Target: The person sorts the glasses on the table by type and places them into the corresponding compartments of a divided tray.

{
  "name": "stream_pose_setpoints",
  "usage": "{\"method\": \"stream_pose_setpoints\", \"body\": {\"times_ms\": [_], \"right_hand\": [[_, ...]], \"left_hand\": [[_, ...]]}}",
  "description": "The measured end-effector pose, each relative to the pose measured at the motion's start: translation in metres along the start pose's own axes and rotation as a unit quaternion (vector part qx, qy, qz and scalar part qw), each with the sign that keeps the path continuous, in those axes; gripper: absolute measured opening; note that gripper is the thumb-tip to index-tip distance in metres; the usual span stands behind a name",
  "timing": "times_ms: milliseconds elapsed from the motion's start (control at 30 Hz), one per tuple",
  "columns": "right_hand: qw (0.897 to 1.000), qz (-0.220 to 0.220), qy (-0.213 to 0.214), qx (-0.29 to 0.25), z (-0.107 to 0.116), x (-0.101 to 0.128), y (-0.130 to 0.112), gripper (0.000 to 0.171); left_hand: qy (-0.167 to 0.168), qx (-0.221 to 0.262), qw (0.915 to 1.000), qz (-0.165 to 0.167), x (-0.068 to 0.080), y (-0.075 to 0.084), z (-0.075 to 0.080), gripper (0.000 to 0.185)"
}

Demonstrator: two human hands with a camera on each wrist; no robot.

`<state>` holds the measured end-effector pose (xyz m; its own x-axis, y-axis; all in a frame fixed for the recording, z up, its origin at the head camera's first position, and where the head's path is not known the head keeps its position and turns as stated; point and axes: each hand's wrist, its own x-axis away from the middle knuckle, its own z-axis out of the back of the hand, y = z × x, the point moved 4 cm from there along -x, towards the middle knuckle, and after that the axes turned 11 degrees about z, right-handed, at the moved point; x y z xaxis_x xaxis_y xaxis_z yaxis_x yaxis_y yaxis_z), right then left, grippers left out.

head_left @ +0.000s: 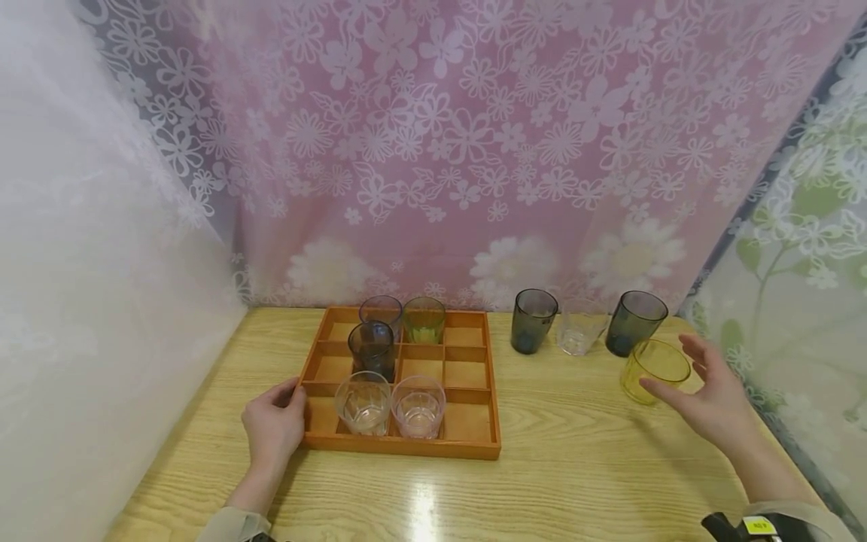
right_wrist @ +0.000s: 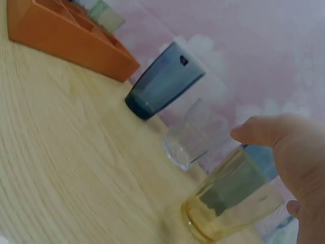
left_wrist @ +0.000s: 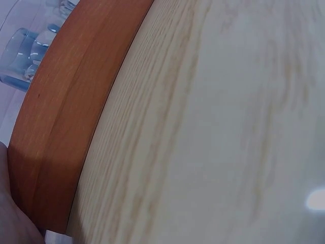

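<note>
Head view. The left hand (head_left: 274, 421) holds the wooden tray (head_left: 400, 447) at the front of its left wall, presumably to steady it on the desk (head_left: 582, 452). Well to the tray's right, the right hand (head_left: 714, 399) spreads its fingers wide about the yellow glass (head_left: 649, 367), a span apparently suited to the width of its mouth; contact cannot be told. Within the tray, a purple-tinted glass (head_left: 381, 310) and a green glass (head_left: 424, 322) occupy the back row, a smoky glass (head_left: 371, 350) the middle row, and a clear tumbler (head_left: 364, 406) and a pink glass (head_left: 418, 410) the front row. Right of the tray, in order outward, stand a dark glass (head_left: 531, 327), a clear glass (head_left: 579, 335) and a second dark glass (head_left: 631, 324); this last, close behind the yellow glass, probably limits finger room. A floral curtain (head_left: 447, 165) hangs behind the tray.

Left wrist view. The tray's outer wall partly hides glassware inside it. The left hand meets one end of this wall; its fingertips lie out of sight.

Right wrist view. Beyond the dark and clear glasses, counted from the tray, the yellow glass stands on the desk, with the right hand's parted fingers near its rim.
</note>
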<state>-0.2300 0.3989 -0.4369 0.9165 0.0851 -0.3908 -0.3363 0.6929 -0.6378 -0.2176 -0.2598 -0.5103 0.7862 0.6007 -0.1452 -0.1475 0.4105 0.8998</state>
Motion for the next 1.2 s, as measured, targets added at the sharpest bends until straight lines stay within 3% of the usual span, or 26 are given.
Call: {"method": "stream_pose_setpoints", "body": {"times_ms": [367,533,833,1200], "right_hand": [[1.000,-0.012,0.017,-0.020,-0.013,-0.002,0.034,0.105],[0.997,-0.042,0.024,-0.054,-0.021,-0.004,0.042,0.108],[0.995,-0.076,0.010,-0.063,-0.033,-0.007,0.046,0.108],[0.994,-0.081,0.033,-0.070,-0.034,-0.008,0.045,0.102]], "left_hand": [[-0.010,0.002,0.9999,0.013,0.001,0.001,0.001,0.021],[-0.016,0.003,0.9996,0.025,0.002,0.001,0.001,0.023],[-0.021,0.003,0.9994,0.029,0.003,0.000,0.000,0.023],[-0.010,0.003,0.9998,0.016,0.000,0.001,0.000,0.021]]}}
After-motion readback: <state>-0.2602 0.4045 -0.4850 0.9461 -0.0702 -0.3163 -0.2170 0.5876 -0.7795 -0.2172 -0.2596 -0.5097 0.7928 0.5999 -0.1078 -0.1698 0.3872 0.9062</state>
